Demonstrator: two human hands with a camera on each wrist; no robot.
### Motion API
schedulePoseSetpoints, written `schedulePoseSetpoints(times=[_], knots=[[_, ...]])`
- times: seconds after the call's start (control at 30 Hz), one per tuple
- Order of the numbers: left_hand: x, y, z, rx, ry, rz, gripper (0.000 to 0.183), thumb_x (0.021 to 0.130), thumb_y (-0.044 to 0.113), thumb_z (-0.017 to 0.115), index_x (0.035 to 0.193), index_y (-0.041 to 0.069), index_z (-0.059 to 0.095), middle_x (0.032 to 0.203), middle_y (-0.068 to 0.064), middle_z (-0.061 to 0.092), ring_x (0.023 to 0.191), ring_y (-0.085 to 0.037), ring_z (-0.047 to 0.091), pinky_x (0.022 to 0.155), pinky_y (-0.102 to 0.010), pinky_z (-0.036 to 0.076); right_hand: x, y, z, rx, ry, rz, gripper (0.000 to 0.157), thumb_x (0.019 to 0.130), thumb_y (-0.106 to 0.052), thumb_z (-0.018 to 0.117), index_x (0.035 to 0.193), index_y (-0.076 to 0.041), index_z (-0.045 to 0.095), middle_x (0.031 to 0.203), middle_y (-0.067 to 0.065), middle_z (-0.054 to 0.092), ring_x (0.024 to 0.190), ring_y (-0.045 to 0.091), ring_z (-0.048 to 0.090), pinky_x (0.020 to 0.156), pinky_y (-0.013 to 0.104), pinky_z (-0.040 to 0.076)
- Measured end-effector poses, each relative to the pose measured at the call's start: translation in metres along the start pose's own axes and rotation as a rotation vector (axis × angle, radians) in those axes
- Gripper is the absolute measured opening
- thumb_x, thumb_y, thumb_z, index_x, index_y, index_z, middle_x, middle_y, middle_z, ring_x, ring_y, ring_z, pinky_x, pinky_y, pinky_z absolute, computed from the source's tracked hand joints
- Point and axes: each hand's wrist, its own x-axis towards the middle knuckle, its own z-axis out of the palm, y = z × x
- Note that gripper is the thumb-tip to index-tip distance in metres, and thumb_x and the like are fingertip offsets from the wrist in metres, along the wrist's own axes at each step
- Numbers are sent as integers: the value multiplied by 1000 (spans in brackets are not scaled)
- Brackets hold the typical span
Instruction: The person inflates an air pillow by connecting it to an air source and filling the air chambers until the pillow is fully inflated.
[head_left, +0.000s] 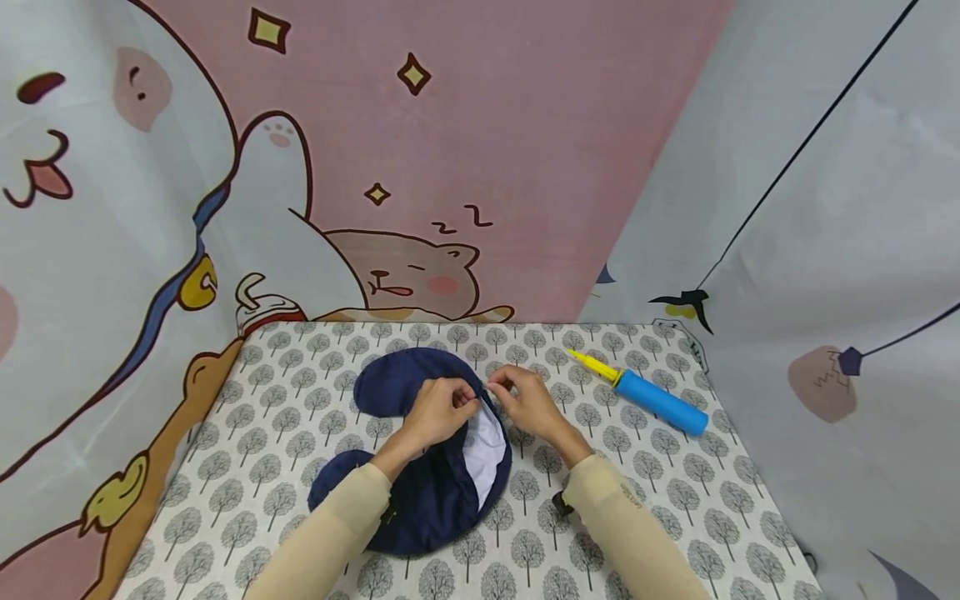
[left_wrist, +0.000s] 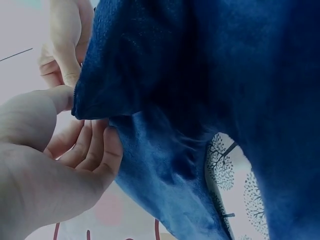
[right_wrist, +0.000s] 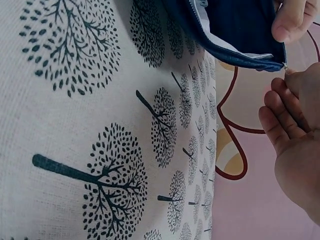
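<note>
A navy U-shaped neck pillow cover [head_left: 438, 508] lies on the table with its two rounded ends toward the left. Its zipper [right_wrist: 197, 22] is undone along the outer curve, and white material [head_left: 483, 454] shows in the gap. At the far end of this opening, my left hand [head_left: 441, 412] pinches the fabric edge between thumb and fingers. Close beside it, my right hand [head_left: 531, 406] pinches the small zipper pull [right_wrist: 285, 65] with thumb and forefinger. In the left wrist view the navy cloth [left_wrist: 165, 145] hangs in folds by the left fingers.
A blue hand pump [head_left: 660, 402] with a yellow nozzle [head_left: 595, 364] lies at the right on the tree-print tablecloth [head_left: 525, 492]. A small black object [head_left: 561, 502] sits by the right sleeve. Cartoon-printed cloth [head_left: 525, 167] hangs behind the table and at both sides.
</note>
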Motion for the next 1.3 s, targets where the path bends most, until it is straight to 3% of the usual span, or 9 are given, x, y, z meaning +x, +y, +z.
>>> schedulePoseSetpoints(times=[0.53, 0.8, 1.03, 1.3], knots=[[-12, -2, 0, -37, -7, 33, 7, 102, 15, 80, 97, 11, 84, 86, -1, 81, 76, -6, 71, 71, -23, 56, 6, 0, 2, -79, 53, -53, 6, 108, -3, 75, 105, -8, 78, 100, 9, 80, 88, 22, 75, 78, 49, 65], [-14, -5, -5, -33, 7, 2, 7, 101, 16, 80, 96, 13, 83, 86, 1, 81, 77, -5, 69, 75, -23, 56, 11, 0, 7, -96, 60, -8, 8, 106, -3, 76, 102, -10, 78, 99, 9, 81, 89, 22, 76, 79, 45, 65], [-11, -6, -6, -4, 27, 21, 8, 101, 15, 80, 93, 13, 82, 85, 1, 80, 76, -7, 70, 75, -26, 57, 18, 3, 11, -103, 70, 14, 4, 105, -10, 80, 101, -9, 78, 95, 6, 82, 83, 18, 74, 76, 32, 60], [-9, -8, -2, -20, 32, -2, 10, 102, 15, 79, 93, 13, 81, 85, 0, 79, 77, -8, 69, 76, -26, 56, 17, 7, 12, -96, 60, 37, 7, 106, -6, 78, 101, -11, 78, 96, 6, 82, 85, 19, 75, 77, 32, 61]])
